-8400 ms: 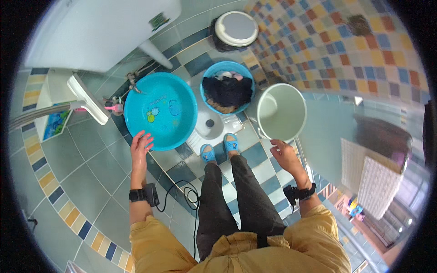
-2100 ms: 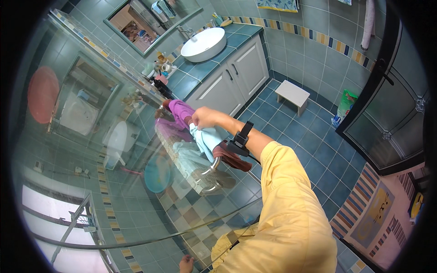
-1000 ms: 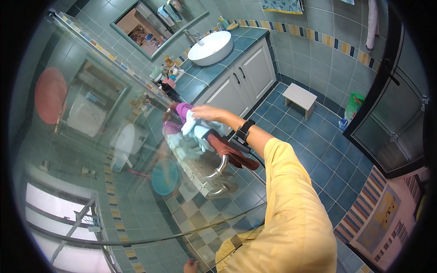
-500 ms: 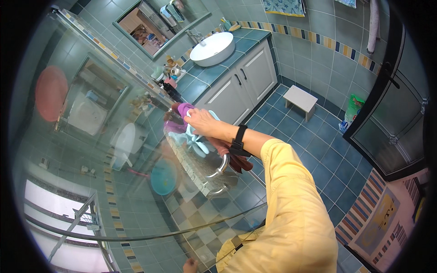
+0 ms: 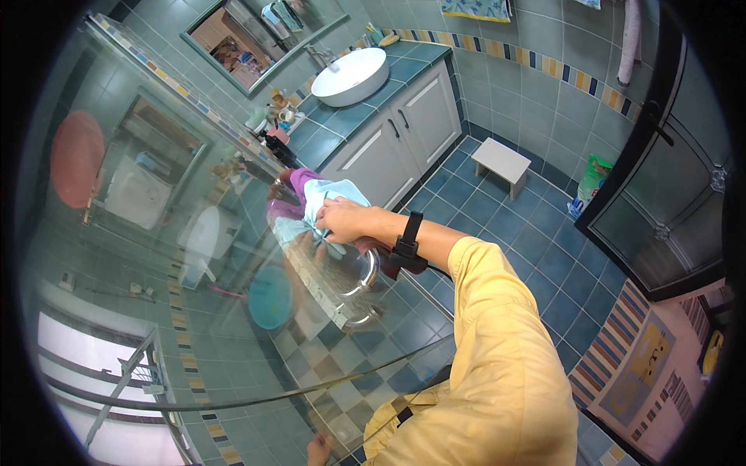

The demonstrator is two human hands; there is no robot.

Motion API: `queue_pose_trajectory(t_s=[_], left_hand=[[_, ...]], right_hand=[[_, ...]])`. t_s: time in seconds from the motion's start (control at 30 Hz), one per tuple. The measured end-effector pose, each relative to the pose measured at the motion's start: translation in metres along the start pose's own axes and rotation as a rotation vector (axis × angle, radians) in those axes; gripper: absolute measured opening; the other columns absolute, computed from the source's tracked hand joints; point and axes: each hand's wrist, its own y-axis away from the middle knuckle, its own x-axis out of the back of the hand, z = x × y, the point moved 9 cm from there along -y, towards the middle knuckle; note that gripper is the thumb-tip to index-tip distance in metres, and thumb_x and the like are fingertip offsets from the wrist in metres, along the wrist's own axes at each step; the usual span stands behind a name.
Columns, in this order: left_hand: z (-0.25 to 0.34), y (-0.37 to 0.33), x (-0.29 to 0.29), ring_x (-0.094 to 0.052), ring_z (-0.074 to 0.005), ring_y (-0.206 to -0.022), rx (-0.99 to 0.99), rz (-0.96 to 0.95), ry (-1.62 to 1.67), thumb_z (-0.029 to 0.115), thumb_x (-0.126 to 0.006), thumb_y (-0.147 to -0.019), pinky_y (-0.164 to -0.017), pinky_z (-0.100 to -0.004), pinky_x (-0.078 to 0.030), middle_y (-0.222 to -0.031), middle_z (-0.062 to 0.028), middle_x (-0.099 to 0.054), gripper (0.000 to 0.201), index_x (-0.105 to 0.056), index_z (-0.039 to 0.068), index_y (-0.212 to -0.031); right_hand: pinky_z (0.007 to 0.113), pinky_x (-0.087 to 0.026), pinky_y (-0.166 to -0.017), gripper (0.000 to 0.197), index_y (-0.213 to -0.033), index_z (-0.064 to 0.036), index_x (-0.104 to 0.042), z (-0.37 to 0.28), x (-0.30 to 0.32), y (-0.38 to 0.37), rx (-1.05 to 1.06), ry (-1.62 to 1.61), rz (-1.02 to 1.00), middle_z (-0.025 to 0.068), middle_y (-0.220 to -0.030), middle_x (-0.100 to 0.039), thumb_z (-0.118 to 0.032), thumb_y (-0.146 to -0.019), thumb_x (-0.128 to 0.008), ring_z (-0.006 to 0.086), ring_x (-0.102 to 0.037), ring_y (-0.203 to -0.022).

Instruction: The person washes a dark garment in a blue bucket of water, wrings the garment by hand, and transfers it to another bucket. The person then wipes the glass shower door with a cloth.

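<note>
- Head view looks along a curved glass shower panel point(image 5: 233, 311); the right hand point(image 5: 344, 220) is pressed flat against the glass with a light blue cloth point(image 5: 320, 198) bunched under its fingers, which are curled over the cloth rather than spread.
- From where I stand, the cloth lies straight ahead of that hand, at the end of the outstretched arm in the yellow sleeve point(image 5: 497, 326), and it touches the glass just above the chrome door handle point(image 5: 364, 273).
- That handle runs roughly top to bottom down the panel, so the cloth sits at its upper end, with the long stretch of glass spreading away to the left and downward.
- Only the fingertips of the left hand point(image 5: 318, 449) show, at the bottom edge, resting on or beside the lower rim of the glass; whether it grips anything I cannot tell, and it is well apart from the cloth, so the right hand is plainly the nearer one.
- Behind the glass stand a white basin point(image 5: 350, 75) on a blue-topped vanity and a small white stool point(image 5: 501, 161) on the tiled floor.
- Compared with half a second ago, the hand and cloth sit a touch lower on the panel, closer to the handle; a second ago the arm reached higher and further left.
</note>
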Motion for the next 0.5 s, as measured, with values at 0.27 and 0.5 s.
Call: queue_pose_trajectory(t_s=[0.27,0.5], left_hand=[[-0.026,-0.017,-0.010,-0.057,-0.0133,-0.057,-0.040,0.099,-0.014,0.016,-0.060,-0.077,-0.050,-0.0260,-0.045,-0.069,-0.0077,-0.061,0.032,-0.053,0.000,-0.104],[-0.024,-0.018,-0.009,-0.057,-0.0137,-0.057,-0.108,0.084,-0.030,0.016,-0.059,-0.077,-0.050,-0.0269,-0.045,-0.069,-0.0091,-0.061,0.032,-0.052,0.000,-0.104]], right_hand=[[0.039,-0.046,-0.060,0.033,-0.071,-0.0042,-0.065,0.013,0.041,0.064,-0.549,-0.234,-0.081,0.0132,-0.070,-0.062,-0.037,-0.072,-0.059,0.0304,-0.060,-0.068],[0.039,-0.046,-0.062,0.019,-0.068,0.0010,-0.061,-0.005,0.049,0.052,-0.402,-0.274,0.125,0.0167,-0.067,-0.060,-0.017,-0.067,-0.058,0.0301,-0.060,-0.068]])
